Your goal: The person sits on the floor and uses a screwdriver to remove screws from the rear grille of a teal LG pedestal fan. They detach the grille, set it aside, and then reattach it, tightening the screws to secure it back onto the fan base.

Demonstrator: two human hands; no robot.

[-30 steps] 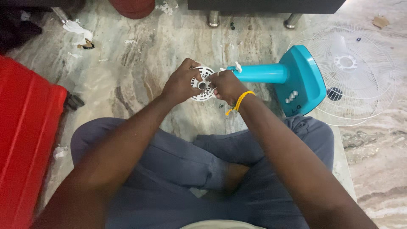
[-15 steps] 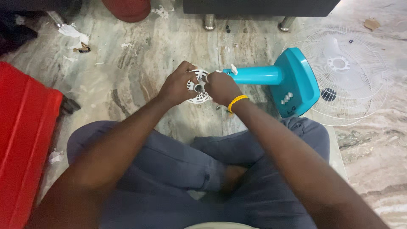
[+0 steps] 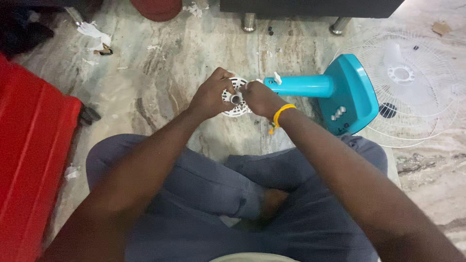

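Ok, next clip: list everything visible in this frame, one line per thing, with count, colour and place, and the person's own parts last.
fan stand: 1, teal, lying on its side on the floor, base to the right
slotted round part: 1, white, at the stand's near end, between both hands
fan grille: 1, white wire, flat on the floor at the right
red case: 1, red, along the left edge
furniture feet: 2, metal, top centre under a dark cabinet
paper scraps: a few, white, top left on the floor
marble floor: 1, grey-brown veined
wristband: 1, yellow, on the right wrist
trousers: grey-blue, legs crossed
left hand: gripping the white part
right hand: gripping the white part
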